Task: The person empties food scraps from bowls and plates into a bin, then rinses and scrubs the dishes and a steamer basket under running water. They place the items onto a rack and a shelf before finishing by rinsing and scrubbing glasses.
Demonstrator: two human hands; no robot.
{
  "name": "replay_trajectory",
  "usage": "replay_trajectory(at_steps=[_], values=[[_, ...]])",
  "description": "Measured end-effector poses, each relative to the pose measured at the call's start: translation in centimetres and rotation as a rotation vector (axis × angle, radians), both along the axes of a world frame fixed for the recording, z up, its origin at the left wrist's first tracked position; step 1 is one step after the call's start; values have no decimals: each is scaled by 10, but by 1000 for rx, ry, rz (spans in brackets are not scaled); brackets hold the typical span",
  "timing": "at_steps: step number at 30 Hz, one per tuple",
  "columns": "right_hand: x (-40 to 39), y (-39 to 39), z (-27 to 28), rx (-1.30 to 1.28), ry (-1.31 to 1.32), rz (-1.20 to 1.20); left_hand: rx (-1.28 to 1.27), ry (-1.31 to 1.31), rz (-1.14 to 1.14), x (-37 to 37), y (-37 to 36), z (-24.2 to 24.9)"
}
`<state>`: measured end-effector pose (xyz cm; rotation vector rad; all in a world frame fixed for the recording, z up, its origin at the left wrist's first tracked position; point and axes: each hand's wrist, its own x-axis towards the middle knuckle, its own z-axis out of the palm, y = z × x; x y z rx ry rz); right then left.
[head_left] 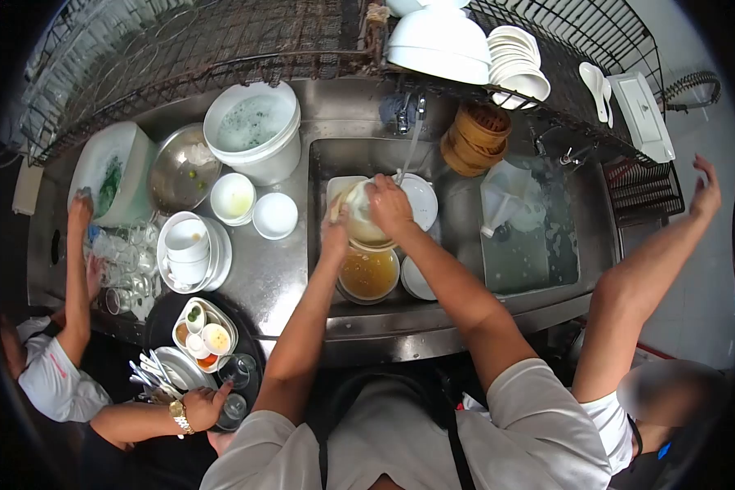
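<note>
Pale bowl: it (366, 222) is below the tap (421, 106), in both hands; the hands hide its edges.
Left hand: (335, 235) blurry, on the bowl's side; I can't tell if its fingers grip.
Right hand: (393, 211) fingers curled tight over the bowl's edge.
Brown water: one bowl of it (369, 276), below the tap, partly covered by the pale bowl.
White plates: at least two (422, 201), below the tap; the right arm covers part of the lower one.
Spoons: two (594, 88), right of the tap.
Bucket: one (253, 135), left of the tap, on the metal surface (282, 265).
Other people: one on each side of the tap, both cut off.
Wire rack: (220, 37) above the tap, hiding the wall.
</note>
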<state>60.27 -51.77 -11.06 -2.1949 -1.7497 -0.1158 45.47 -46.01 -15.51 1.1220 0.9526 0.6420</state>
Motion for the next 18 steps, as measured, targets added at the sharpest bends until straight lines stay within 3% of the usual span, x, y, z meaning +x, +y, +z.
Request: replay_trajectory(at_steps=[3,4,5,7,9,10,13,14,17,18], values=[[-25,-1,10,37,269,19,-329,21,24,1,-7,34],[-23,-3,4,6,352,86,-192,-135,6,3,3,6],[-26,-3,13,-26,435,157,-132,-149,29,3,10,9],[-12,-14,25,-268,244,185,-11,-166,79,-1,18,16],[10,-6,24,-549,-49,131,-71,-87,60,-3,14,24],[15,-3,24,-425,-183,100,-66,-92,66,2,6,23],[5,8,15,-70,65,3,-140,-131,32,12,-3,25],[-5,7,19,-3,269,5,-166,-155,50,14,-5,26],[-26,8,27,-53,696,-100,-114,-304,137,21,-2,24],[-26,4,32,-232,770,-92,-85,-361,181,24,1,23]])
